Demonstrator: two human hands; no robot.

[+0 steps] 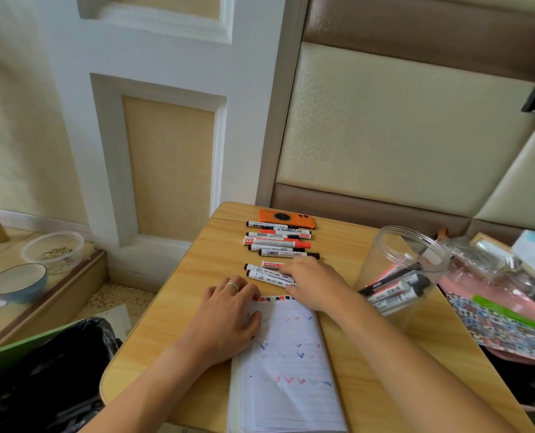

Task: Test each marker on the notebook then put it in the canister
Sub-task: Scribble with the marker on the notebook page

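Roughly partway: several markers (394,292) already sit in the canister (403,270), right of the notebook (288,364), whose page carries test ticks. Two clusters wait beyond the notebook's top edge, the far cluster (278,242) and the near trio (267,274). Your right hand (314,282) lies over the trio; grip unclear. Your left hand (228,317) rests flat, fingers straight, on the notebook's left side.

A lived-in room of a home: a small wood-grain table (178,295) stands against cream and brown padded wall panels (400,129) and white-framed wall moulding (166,89). Two bowls (17,282), one holding scraps of what may be feed, sit on a low wooden step (50,295) at left, near a black bin bag (56,370). An orange phone (286,217) lies on the table.
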